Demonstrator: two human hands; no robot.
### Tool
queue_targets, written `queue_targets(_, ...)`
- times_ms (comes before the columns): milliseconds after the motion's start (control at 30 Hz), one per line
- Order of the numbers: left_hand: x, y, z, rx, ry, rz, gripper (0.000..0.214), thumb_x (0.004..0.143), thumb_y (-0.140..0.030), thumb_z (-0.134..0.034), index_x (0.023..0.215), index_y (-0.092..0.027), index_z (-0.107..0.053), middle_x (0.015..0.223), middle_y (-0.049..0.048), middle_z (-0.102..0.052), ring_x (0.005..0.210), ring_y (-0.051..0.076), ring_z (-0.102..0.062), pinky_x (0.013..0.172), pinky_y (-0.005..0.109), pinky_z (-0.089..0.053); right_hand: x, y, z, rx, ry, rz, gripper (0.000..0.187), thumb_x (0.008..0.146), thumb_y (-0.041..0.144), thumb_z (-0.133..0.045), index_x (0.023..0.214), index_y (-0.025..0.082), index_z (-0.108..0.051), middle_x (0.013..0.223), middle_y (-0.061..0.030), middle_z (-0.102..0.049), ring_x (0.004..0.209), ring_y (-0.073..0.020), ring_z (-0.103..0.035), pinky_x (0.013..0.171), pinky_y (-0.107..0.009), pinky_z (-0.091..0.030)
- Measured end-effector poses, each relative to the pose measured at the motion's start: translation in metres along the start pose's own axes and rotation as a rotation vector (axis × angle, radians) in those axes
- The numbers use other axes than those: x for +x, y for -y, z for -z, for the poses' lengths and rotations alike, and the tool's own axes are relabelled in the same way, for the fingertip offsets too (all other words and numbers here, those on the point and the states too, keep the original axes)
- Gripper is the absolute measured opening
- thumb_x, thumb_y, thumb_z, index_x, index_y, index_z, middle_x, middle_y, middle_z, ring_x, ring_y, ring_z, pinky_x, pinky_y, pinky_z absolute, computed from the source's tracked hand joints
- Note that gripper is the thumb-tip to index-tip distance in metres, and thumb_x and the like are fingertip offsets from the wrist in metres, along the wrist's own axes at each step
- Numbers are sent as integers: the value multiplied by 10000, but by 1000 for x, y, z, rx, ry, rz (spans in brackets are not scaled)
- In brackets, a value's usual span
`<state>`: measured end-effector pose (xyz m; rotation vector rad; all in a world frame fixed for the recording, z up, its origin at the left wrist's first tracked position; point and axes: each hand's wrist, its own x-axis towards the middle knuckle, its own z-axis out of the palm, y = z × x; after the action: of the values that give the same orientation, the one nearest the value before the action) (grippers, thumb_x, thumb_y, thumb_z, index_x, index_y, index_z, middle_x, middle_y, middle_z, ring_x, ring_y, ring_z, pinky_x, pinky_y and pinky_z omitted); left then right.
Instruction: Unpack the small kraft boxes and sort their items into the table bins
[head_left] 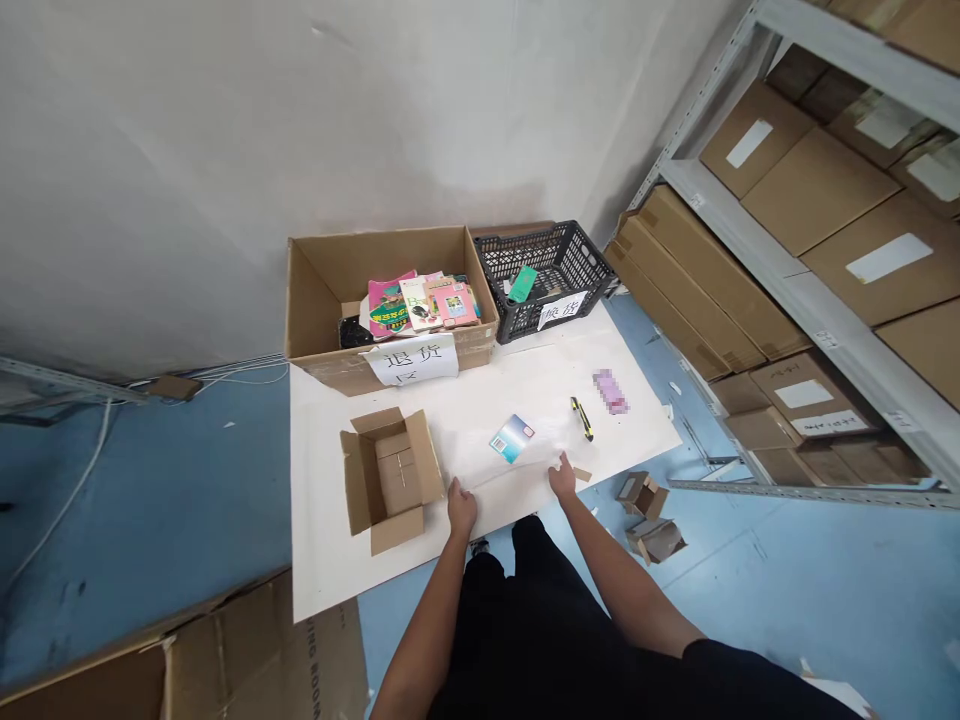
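Note:
My left hand (461, 506) and my right hand (562, 478) rest at the near edge of a white sheet (337, 560) spread on the blue floor. Their fingers are curled on the two ends of what looks like a thin clear plastic bag (510, 472); it is hard to make out. Just left of my left hand stands a small open cardboard box (390, 475), empty. Beyond my hands lie a blue packet (512, 438), a yellow-black utility knife (582, 418) and a pink item (610, 391).
At the wall stands a big open carton (315, 300) holding colourful books, next to a black plastic crate (577, 270) with a green item inside. Metal shelving (795, 280) with cartons fills the right. Cardboard scraps (649, 515) lie right; a flattened carton (210, 660) lies near left.

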<state>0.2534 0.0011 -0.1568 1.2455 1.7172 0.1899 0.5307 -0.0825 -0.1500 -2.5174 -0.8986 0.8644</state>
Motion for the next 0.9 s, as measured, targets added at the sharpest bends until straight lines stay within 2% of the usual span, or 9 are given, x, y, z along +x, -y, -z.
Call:
queue_targets(100, -6, -4, 11, 103, -74, -13, 689, 930, -250, -539, 1601, -146, -424, 1540, 162, -580, 1435, 318, -532, 1184, 392, -426, 2, 18, 12, -37, -62, -1, 850, 922, 250, -420, 1702, 78, -130, 1721, -205, -268, 1594, -394, -247, 1266, -608, -264)
queue_targets(200, -13, -18, 15, 188, -163, -98, 621, 963, -331, -537, 1561, -173, -485, 1334, 154, -691, 1252, 328, -647, 1087, 417, -488, 8, 41, 12, -106, -49, 201, 861, 913, 193, -416, 1714, 134, -106, 1776, -122, -120, 1634, -351, -94, 1298, -598, -190)
queue_targets(300, -10, -46, 6, 216, -80, -318, 481, 977, -291, -495, 1430, -187, -619, 1245, 125, -698, 1181, 276, -664, 1087, 371, -476, 15, 60, 1, -209, 202, 390, 888, 866, 152, -476, 1709, 181, -195, 1782, -75, -131, 1635, -325, -90, 1282, -540, -262)
queue_targets(367, 2, -69, -4, 232, 43, -391, 463, 959, -240, -499, 1395, -173, -640, 1296, 135, -682, 1243, 271, -631, 1122, 355, -443, 19, 68, -10, -303, 408, 395, 904, 834, 135, -528, 1695, 191, -258, 1782, -78, -130, 1633, -344, -96, 1240, -524, -338)
queue_targets(433, 20, -92, -16, 248, 134, -348, 516, 928, -204, -534, 1437, -144, -595, 1409, 159, -636, 1343, 275, -572, 1152, 341, -407, 21, 70, -18, -378, 505, 362, 908, 818, 114, -549, 1684, 204, -292, 1785, -76, -85, 1634, -358, -84, 1208, -527, -379)
queue_targets(500, 39, -110, -26, 267, 174, -268, 534, 902, -198, -569, 1432, -130, -582, 1459, 176, -609, 1386, 282, -542, 1155, 342, -395, 22, 69, -23, -417, 521, 349, 908, 822, 103, -546, 1685, 220, -289, 1788, -57, -35, 1637, -353, -64, 1201, -535, -388)
queue_targets(667, 76, -130, -40, 307, 187, -143, 381, 808, -244, -676, 1177, -156, -706, 1305, 167, -699, 1262, 319, -633, 1051, 371, -463, 30, 61, -22, -389, 582, 357, 914, 824, 125, -545, 1690, 255, -283, 1785, -11, -14, 1643, -335, -39, 1202, -546, -395)
queue_targets(767, 83, -133, -39, 294, 182, -99, 321, 724, -215, -724, 1042, -180, -743, 1180, 121, -752, 1218, 309, -666, 1021, 352, -477, 37, 53, -16, -331, 621, 395, 925, 806, 122, -542, 1685, 278, -300, 1783, 9, -22, 1644, -325, -39, 1212, -549, -381)
queue_targets(900, 73, -137, -37, 208, 159, -85, 251, 689, -205, -757, 939, -195, -767, 1076, 80, -787, 1117, 275, -714, 968, 336, -514, 46, 42, -6, -263, 687, 452, 909, 791, 103, -528, 1670, 248, -343, 1785, -20, -49, 1645, -306, -45, 1230, -528, -362)
